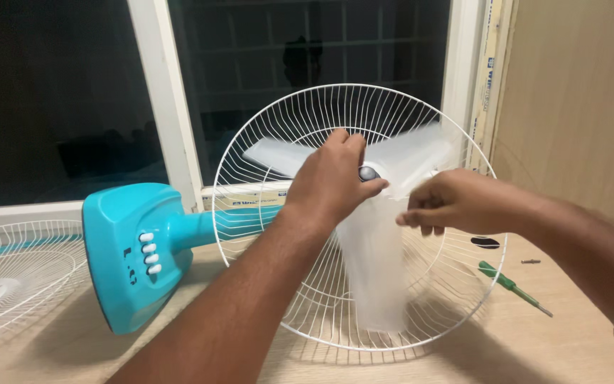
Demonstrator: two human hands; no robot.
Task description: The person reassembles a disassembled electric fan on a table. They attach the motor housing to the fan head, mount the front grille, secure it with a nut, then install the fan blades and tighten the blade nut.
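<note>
**Hands on the fan hub, blade blurred**

At the centre of the frame our left hand (332,178) closes over the hub of the translucent blade (371,263), fingertips pinched round the dark spinner cap (369,173). Our right hand (449,203), just right of centre, is loosely curled with its fingers touching the blade's edge; we cannot tell whether it truly grips.

The blade has 3 thin plastic vanes and looks light and a little flexible. We judge it safest held at the thick hub, not at the vane tips, which could bend or crack. The smooth cap may prove slippery, so a firm pinch suits it.

Behind the blade stands the white rear wire guard (307,299), stiff but springy, its lower rim on the wooden worktop (534,355). The teal fan body (126,256) lies tipped over at the left, with 4 white buttons showing. The front guard (8,284) lies flat at the far left. At the lower right lie a green screwdriver (512,286) and a small screw (531,262).
</note>
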